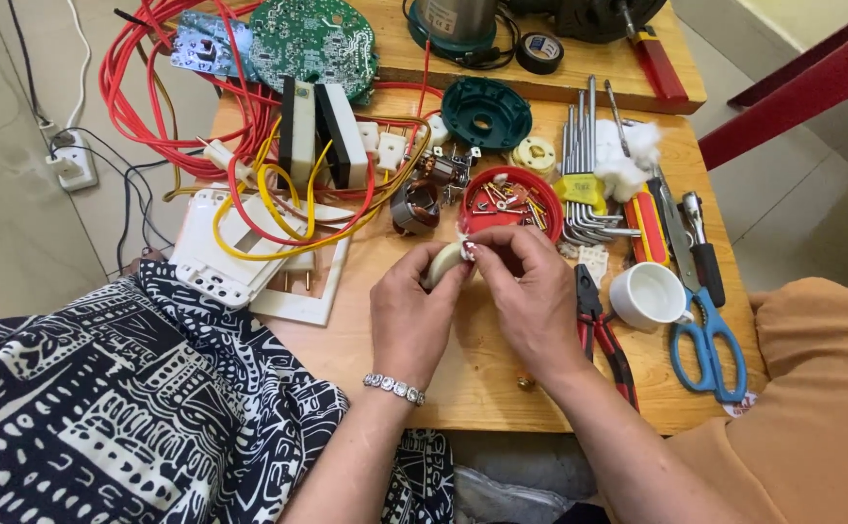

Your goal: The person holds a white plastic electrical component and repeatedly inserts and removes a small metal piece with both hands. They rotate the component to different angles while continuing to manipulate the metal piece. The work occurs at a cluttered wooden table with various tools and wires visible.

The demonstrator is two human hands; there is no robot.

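Cream plastic fitting [445,263] held between both hands above the wooden table [482,374], just in front of the red lid of screws [511,202]. Long axis tilts up-right. Left hand [410,315] fingers clamped on its body; right hand [531,291] fingertips pinched together at its upper end. The small part there is hidden by fingers.

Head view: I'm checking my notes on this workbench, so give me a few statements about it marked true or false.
1. Both hands, left hand and right hand, hold a small cream-coloured part. True.
2. The blue-handled scissors lie left of the hands. False: they lie to the right, by the white cup.
3. The red lid holds small screws. True.
4. The green circuit board sits in the white cup. False: it lies at the far end of the table, among red wires.
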